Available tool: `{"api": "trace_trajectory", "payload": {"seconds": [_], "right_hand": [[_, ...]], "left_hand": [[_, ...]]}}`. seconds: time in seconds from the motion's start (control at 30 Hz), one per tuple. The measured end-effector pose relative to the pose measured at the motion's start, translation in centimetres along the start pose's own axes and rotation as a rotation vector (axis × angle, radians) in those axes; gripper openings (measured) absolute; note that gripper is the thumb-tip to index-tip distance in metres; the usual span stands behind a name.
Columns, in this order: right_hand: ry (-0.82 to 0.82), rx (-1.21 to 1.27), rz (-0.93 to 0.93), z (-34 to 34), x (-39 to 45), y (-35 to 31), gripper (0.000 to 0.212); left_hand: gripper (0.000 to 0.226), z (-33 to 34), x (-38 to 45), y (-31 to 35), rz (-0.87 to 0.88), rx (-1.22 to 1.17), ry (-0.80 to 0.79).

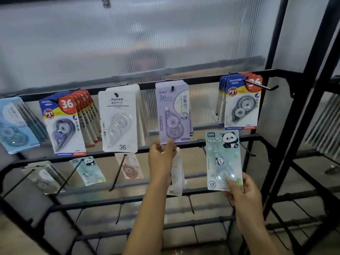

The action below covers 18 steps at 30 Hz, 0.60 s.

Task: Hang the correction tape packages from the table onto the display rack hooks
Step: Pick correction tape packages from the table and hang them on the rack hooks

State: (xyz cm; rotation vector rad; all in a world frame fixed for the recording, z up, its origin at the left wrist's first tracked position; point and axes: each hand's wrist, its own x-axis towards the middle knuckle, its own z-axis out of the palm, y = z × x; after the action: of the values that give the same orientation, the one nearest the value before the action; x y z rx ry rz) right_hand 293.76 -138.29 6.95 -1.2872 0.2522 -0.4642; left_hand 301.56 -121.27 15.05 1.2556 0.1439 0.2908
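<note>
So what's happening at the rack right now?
A person is stocking correction tape on the display rack. The left hand pinches the bottom edge of the purple package already on a top-row hook. The right hand holds a green panda package by its lower end, upright in front of the second row and not yet on a hook. Other hooks already carry packages.

Soft, even daylight filters through the ribbed translucent plastic wall panel behind the black metal display rack. Shadows stay faint. Below the panel, everything looks slightly blurred; straight bars bow toward the frame edges.
</note>
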Motion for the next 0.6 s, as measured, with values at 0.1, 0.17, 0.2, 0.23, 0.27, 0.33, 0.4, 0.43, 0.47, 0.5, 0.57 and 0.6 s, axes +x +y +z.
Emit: {"api": "trace_trajectory", "payload": {"seconds": [0.1,0.17,0.2,0.23,0.27,0.33,0.4,0.43,0.47,0.5,0.57,0.6], "right_hand": [[0.015,-0.021,0.088,-1.7,0.6,1.7,0.017],[0.030,-0.030,0.147,-2.6,0.8,2.6,0.018],[0.031,-0.035,0.174,-3.0,0.8,3.0,0.019],[0.022,-0.041,0.199,-3.3,0.8,3.5,0.018],[0.002,-0.051,0.221,-3.5,0.7,3.9,0.016],[-0.038,-0.076,0.255,-3.9,0.5,4.5,0.014],[-0.054,-0.103,0.277,-4.2,0.4,4.9,0.014],[-0.062,-0.110,0.284,-4.3,0.5,5.1,0.014],[-0.080,-0.112,0.288,-4.3,0.5,5.2,0.013],[-0.103,-0.113,0.290,-4.4,0.5,5.2,0.013],[-0.142,-0.118,0.298,-4.2,0.6,5.3,0.015],[-0.151,-0.117,0.302,-4.0,0.7,5.2,0.015]], "left_hand": [[0.028,0.1,-0.7,-1.7,-0.068,0.010,0.052],[0.032,0.6,-1.5,-2.9,-0.095,0.055,0.062],[0.034,1.0,-2.0,-3.5,-0.094,0.094,0.049],[0.034,1.5,-2.4,-4.2,-0.084,0.141,0.027],[0.032,2.0,-2.8,-4.9,-0.072,0.196,-0.001],[0.028,2.8,-3.6,-6.3,-0.070,0.317,-0.067],[0.026,3.4,-4.3,-7.6,-0.104,0.387,-0.146],[0.026,3.7,-4.5,-8.2,-0.119,0.408,-0.182],[0.027,3.8,-4.8,-8.6,-0.124,0.432,-0.208],[0.027,3.9,-5.1,-9.0,-0.124,0.451,-0.222],[0.024,4.0,-5.4,-9.4,-0.116,0.455,-0.221],[0.023,4.0,-5.5,-9.6,-0.112,0.457,-0.214]]}}
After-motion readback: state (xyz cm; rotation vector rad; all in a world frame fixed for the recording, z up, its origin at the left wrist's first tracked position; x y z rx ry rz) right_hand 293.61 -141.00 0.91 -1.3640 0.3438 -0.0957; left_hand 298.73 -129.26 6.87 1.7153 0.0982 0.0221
